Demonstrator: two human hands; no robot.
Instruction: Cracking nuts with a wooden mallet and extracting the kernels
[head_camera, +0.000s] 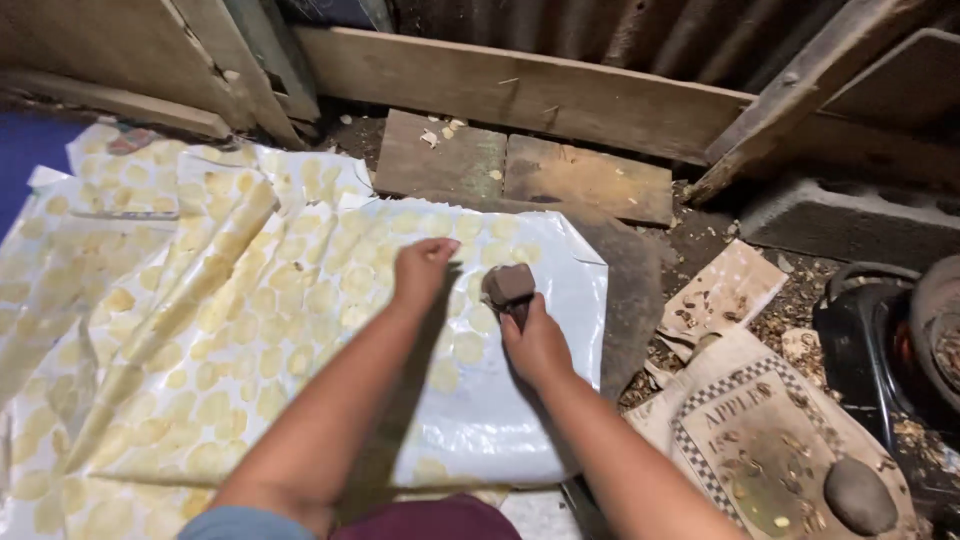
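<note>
Our right hand (537, 345) grips a small brown block (509, 285) by its handle, pressing it down on the white plastic sheet (490, 420) spread over the floor. Our left hand (420, 268) is curled, fingertips down on the same sheet just beside the block; we cannot tell whether it pinches anything. Pale yellow round discs (270, 330) lie in rows across the sheet. To the right, a printed paper sack (750, 440) carries a dark rounded stone (860, 497).
</note>
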